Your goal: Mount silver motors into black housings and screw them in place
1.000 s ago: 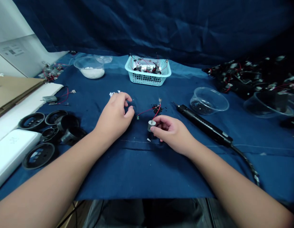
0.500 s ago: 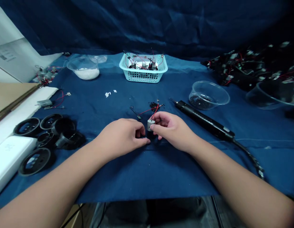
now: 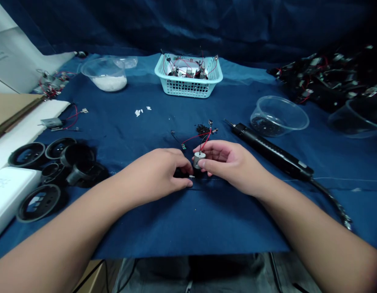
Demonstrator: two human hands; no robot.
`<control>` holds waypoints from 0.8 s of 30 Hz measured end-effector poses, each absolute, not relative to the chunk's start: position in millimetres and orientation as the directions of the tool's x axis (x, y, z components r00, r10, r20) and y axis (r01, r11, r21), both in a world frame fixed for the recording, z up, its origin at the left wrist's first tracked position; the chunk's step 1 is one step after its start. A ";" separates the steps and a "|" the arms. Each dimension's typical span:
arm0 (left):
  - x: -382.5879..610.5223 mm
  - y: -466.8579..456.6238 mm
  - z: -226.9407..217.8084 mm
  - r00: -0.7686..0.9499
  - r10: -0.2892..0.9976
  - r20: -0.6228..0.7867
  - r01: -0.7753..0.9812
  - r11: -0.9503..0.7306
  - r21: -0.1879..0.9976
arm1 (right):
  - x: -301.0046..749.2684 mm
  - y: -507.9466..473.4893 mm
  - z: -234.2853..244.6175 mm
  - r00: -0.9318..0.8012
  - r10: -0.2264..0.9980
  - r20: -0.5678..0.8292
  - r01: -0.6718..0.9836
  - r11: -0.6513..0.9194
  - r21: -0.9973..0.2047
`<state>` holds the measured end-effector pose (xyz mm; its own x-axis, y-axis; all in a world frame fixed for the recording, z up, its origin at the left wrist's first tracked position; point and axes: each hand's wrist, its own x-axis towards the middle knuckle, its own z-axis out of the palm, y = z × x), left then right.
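My right hand [image 3: 229, 162] holds a small silver motor [image 3: 199, 160] upright between thumb and fingers, low over the blue cloth. Red and black wires rise from the motor's top. One red wire runs left to a tiny green circuit board [image 3: 184, 146], which has a black lead. Close by on the left, my left hand [image 3: 164, 171] has its thumb and curled forefinger around a small white piece [image 3: 191, 176], just short of the motor. Behind the wires lies a small pile of black bits [image 3: 202, 129].
A black electric screwdriver [image 3: 270, 152] lies to the right, near a clear bowl [image 3: 301, 118] of dark bits. Farther back stand a light blue basket [image 3: 188, 87] and a bowl of white pieces [image 3: 110, 82]. White bits [image 3: 138, 112] lie mid-cloth; black round housings [image 3: 38, 203] sit left.
The view has shifted a little. A small white piece now shows at my left fingertips. My right hand still holds the motor beside them.
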<state>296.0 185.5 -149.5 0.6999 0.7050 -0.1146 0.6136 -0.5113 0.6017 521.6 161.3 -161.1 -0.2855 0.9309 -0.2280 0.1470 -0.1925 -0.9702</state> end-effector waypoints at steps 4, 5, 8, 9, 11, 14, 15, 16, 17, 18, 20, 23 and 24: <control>291.7 185.5 -148.8 0.699 0.701 -0.138 0.612 -0.488 0.623 | 523.3 161.1 -162.7 -0.294 0.928 -0.227 0.117 -0.201 -0.973; 291.8 185.0 -148.5 0.699 0.701 -0.145 0.617 -0.487 0.619 | 523.8 160.9 -163.2 -0.303 0.927 -0.220 0.108 -0.196 -0.975; 294.1 182.3 -147.7 0.695 0.706 -0.135 0.636 -0.518 0.572 | 524.8 159.8 -164.3 -0.332 0.923 -0.196 0.087 -0.177 -0.980; 295.1 181.2 -147.5 0.692 0.712 -0.121 0.643 -0.532 0.551 | 524.9 159.0 -164.2 -0.343 0.918 -0.199 0.080 -0.182 -0.980; 296.8 179.1 -147.1 0.683 0.724 -0.094 0.655 -0.551 0.517 | 524.5 157.1 -163.4 -0.369 0.902 -0.225 0.062 -0.218 -0.974; 297.9 177.1 -146.4 0.675 0.734 -0.082 0.667 -0.558 0.494 | 523.5 153.8 -160.9 -0.399 0.876 -0.272 0.073 -0.265 -0.961; 297.9 176.9 -146.2 0.673 0.735 -0.086 0.671 -0.558 0.488 | 523.3 153.0 -160.1 -0.398 0.873 -0.283 0.090 -0.270 -0.959; 297.8 176.7 -146.0 0.670 0.737 -0.092 0.677 -0.556 0.482 | 523.2 152.5 -159.4 -0.392 0.872 -0.292 0.110 -0.271 -0.956; 297.7 176.7 -145.7 0.668 0.737 -0.098 0.681 -0.553 0.480 | 523.3 152.3 -158.7 -0.384 0.873 -0.301 0.131 -0.271 -0.954; 297.5 176.8 -145.6 0.667 0.738 -0.104 0.684 -0.550 0.480 | 523.6 152.3 -158.2 -0.376 0.873 -0.310 0.152 -0.272 -0.950; 297.5 177.0 -145.5 0.662 0.741 -0.113 0.688 -0.541 0.484 | 524.3 152.7 -157.5 -0.367 0.871 -0.327 0.192 -0.273 -0.943; 298.3 177.6 -145.5 0.660 0.742 -0.117 0.685 -0.530 0.500 | 525.2 153.1 -157.0 -0.379 0.861 -0.339 0.220 -0.272 -0.937; 298.5 177.8 -145.5 0.659 0.743 -0.120 0.684 -0.524 0.508 | 525.3 153.1 -157.0 -0.386 0.858 -0.337 0.220 -0.270 -0.938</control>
<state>298.5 177.8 -145.5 0.6586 0.7430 -0.1195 0.6836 -0.5243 0.5077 525.3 153.1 -157.0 -0.3864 0.8584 -0.3375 0.2197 -0.2697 -0.9375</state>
